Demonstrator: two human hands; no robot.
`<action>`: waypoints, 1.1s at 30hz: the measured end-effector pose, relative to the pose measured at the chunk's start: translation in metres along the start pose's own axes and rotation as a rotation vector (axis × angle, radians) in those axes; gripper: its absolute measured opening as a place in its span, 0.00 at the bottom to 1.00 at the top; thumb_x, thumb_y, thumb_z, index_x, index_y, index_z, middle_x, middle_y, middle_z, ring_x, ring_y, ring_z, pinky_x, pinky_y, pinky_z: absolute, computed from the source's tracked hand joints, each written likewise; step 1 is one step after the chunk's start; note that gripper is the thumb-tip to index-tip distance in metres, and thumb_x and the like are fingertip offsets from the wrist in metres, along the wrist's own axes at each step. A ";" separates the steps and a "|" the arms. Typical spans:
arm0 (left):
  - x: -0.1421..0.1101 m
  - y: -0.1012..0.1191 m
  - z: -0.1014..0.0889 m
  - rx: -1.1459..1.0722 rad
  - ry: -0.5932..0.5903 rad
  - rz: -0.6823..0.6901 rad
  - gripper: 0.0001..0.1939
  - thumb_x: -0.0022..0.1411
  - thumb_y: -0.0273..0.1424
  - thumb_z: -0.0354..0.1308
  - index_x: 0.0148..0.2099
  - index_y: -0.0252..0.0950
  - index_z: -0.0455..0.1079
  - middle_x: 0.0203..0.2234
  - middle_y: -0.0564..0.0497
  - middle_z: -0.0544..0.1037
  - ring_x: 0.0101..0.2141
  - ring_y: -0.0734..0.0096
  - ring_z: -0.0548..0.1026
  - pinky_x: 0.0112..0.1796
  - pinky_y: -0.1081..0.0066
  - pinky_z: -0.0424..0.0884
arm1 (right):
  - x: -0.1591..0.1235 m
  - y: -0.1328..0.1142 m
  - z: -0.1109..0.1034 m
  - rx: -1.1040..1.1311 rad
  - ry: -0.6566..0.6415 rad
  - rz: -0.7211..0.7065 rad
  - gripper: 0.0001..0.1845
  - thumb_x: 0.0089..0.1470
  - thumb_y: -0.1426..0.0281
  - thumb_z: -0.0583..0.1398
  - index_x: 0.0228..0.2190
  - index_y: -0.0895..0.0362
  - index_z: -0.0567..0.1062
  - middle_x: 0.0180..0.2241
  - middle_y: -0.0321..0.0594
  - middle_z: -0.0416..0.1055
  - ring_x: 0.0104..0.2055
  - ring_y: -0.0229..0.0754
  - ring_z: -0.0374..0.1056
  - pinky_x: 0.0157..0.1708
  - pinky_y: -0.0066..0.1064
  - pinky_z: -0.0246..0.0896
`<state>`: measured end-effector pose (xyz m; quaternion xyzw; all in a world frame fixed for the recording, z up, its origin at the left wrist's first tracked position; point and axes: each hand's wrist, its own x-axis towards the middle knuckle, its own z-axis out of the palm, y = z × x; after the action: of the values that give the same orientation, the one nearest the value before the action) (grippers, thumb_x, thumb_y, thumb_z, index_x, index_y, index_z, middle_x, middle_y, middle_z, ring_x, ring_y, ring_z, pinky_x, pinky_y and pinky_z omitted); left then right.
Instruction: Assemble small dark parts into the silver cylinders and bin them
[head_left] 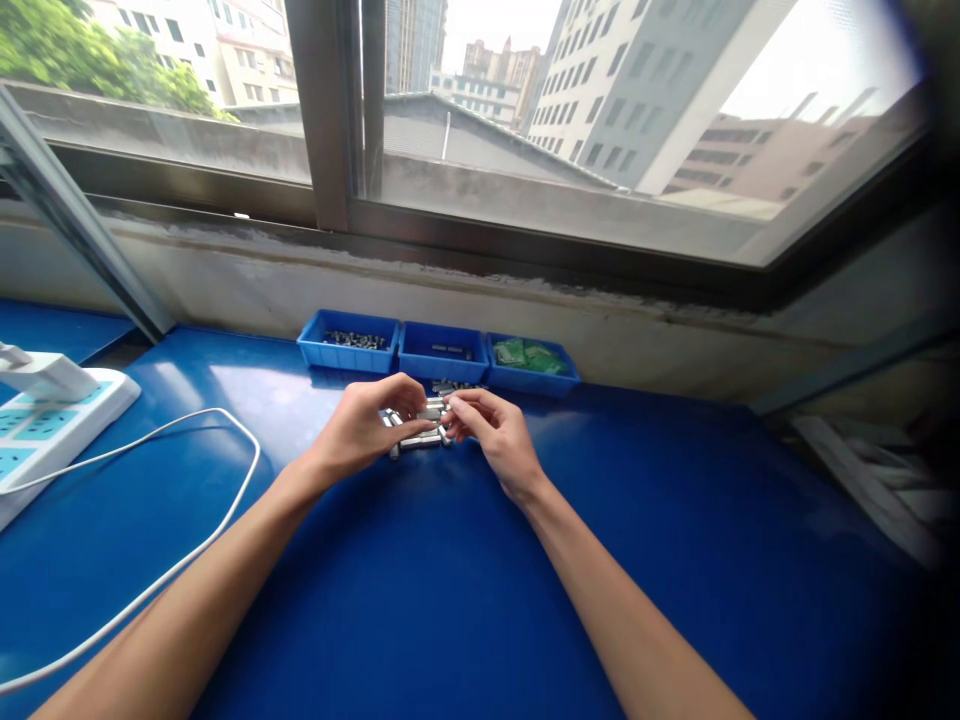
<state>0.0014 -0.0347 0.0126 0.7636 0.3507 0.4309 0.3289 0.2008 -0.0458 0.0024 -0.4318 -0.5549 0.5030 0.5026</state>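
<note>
Several short silvery metal cylinders (421,441) lie in a cluster on the blue tabletop, partly covered by my fingers. My left hand (367,428) curves round the left side of this cluster, its thumb and fingers apart. The thumb lies along the near pieces, and I cannot tell whether it presses on them. From the right, my right hand (496,436) pinches a small metal piece (448,402) between thumb and fingertips; its exact shape is too small to tell. More metal pieces (450,386) lie just behind the hands, in front of the bins.
Three blue bins stand along the wall: a left bin (311,350) with small metal parts, a middle bin (442,372) with a few cylinders, a right bin (532,380) with green packets. A white power strip (112,395) and white cable (251,470) lie left, below the window (330,130).
</note>
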 end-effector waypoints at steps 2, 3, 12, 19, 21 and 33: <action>-0.001 0.002 0.001 -0.002 0.016 0.003 0.12 0.58 0.37 0.66 0.39 0.34 0.72 0.31 0.50 0.80 0.30 0.73 0.77 0.35 0.74 0.75 | -0.001 0.000 0.002 0.022 -0.043 0.019 0.16 0.52 0.57 0.66 0.37 0.56 0.79 0.27 0.37 0.77 0.27 0.38 0.70 0.30 0.30 0.66; -0.001 0.002 0.002 0.001 0.026 0.005 0.12 0.58 0.37 0.66 0.39 0.34 0.72 0.31 0.50 0.80 0.30 0.72 0.77 0.35 0.74 0.75 | -0.001 0.001 0.002 0.033 -0.057 0.029 0.16 0.52 0.57 0.66 0.37 0.56 0.79 0.27 0.37 0.76 0.27 0.38 0.70 0.30 0.30 0.66; -0.001 0.003 0.005 0.009 0.019 0.002 0.11 0.59 0.36 0.66 0.40 0.34 0.73 0.30 0.50 0.81 0.31 0.71 0.80 0.36 0.74 0.76 | -0.002 0.003 0.000 0.154 -0.149 0.089 0.13 0.48 0.63 0.70 0.36 0.56 0.82 0.30 0.38 0.79 0.29 0.36 0.71 0.34 0.29 0.66; -0.001 0.005 -0.010 0.372 -0.163 0.082 0.13 0.64 0.38 0.60 0.32 0.35 0.70 0.25 0.53 0.76 0.27 0.75 0.72 0.30 0.76 0.65 | 0.026 -0.001 -0.001 0.231 0.182 0.147 0.14 0.43 0.65 0.72 0.32 0.57 0.81 0.30 0.39 0.80 0.29 0.36 0.74 0.33 0.26 0.70; -0.002 0.004 -0.012 0.452 -0.270 0.106 0.12 0.63 0.39 0.60 0.32 0.35 0.71 0.27 0.53 0.75 0.28 0.74 0.71 0.30 0.75 0.63 | 0.040 -0.004 -0.001 0.246 0.255 0.148 0.11 0.43 0.67 0.72 0.30 0.57 0.80 0.28 0.39 0.79 0.29 0.36 0.75 0.32 0.25 0.70; -0.004 -0.006 -0.014 0.521 -0.379 0.085 0.05 0.60 0.33 0.63 0.37 0.38 0.74 0.33 0.51 0.74 0.32 0.71 0.73 0.32 0.74 0.63 | 0.051 -0.002 -0.012 0.048 0.336 0.013 0.08 0.46 0.69 0.66 0.32 0.57 0.80 0.31 0.40 0.80 0.32 0.38 0.76 0.32 0.27 0.69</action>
<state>-0.0144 -0.0318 0.0123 0.9028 0.3493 0.1902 0.1635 0.2069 0.0053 0.0101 -0.5011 -0.4481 0.4401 0.5953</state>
